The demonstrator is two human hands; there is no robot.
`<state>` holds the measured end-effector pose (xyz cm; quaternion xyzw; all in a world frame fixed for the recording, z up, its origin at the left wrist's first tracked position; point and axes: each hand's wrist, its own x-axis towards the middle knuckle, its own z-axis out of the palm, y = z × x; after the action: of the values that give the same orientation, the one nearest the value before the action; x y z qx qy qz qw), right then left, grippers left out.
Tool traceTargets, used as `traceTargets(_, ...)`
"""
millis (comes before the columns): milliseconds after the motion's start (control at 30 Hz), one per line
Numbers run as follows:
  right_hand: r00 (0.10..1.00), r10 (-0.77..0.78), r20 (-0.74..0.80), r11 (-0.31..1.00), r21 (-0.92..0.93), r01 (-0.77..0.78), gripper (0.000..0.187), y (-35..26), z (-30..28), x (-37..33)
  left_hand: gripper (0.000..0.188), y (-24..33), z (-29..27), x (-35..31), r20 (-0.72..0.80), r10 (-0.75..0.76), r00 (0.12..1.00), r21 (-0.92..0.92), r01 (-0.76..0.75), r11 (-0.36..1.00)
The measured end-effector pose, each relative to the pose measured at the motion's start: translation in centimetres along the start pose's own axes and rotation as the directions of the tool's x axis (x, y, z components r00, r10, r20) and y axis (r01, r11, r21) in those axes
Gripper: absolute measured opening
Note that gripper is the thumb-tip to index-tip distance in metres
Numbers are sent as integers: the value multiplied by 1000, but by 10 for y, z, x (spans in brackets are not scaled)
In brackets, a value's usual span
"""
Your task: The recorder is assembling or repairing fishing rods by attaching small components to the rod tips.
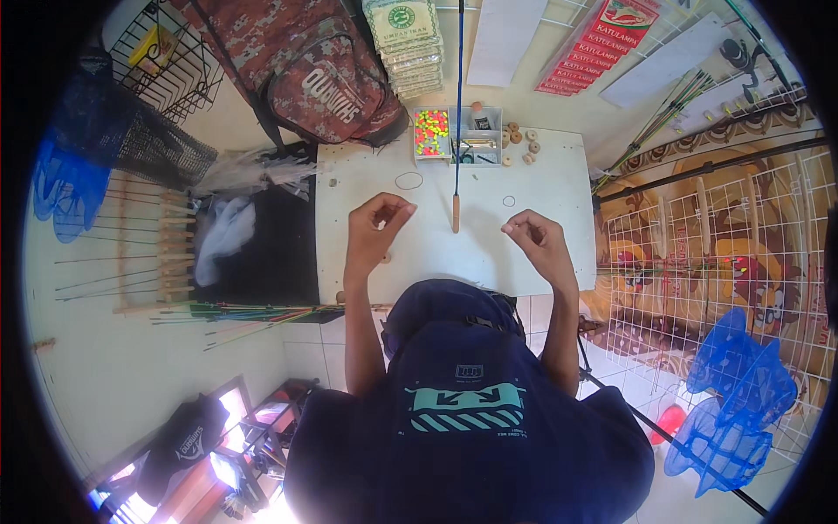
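Left hand (365,234) is hovering over the white rectangular desk (550,183), thumb brought toward curled fingers; right hand (543,243) is mirroring that pinch. Cannot tell whether either is gripping a fine strand. Slim dark-blue rod with tan wooden handle (456,214) is extending away between the hands, apart from both; whether it is lying flat or hanging, unclear.

Risks (judged):
- An inward sweep by either hand could be knocking the handle, swinging the shaft across the white plastic compartment tray (432,161) and scattering its pink-and-yellow beads (432,128).
- Bumped, the round tan wooden discs (516,137) could be rolling.
- A dragging wrist could be displacing the thin dark ring (409,189) near the left hand.
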<state>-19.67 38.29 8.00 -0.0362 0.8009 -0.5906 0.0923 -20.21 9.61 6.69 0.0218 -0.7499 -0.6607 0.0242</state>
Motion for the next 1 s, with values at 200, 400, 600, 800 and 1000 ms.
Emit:
traceTargets(200,999,27,-41,999,-36,-28,19,4,-12,-3,11,6,-23,-6,-103,-49,993,-110,37,993)
traceTargets(400,997,28,-77,995,-95,-35,19,18,-14,0,11,1,-24,-6,-103,-114,988,-151,98,984)
traceTargets(600,997,33,-64,994,-98,-39,19,28,-7,0,9,4,-2,-3,-198,-9,980,-489,-91,868)
traceTargets(800,998,66,-4,962,-264,-65,19,37,6,-5,8,-10,9,-1,-154,22,988,-622,-114,774)
traceTargets(1000,993,79,83,958,-283,-53,16,35,14,-5,13,3,33,-7,-173,-34,984,-438,-46,898)
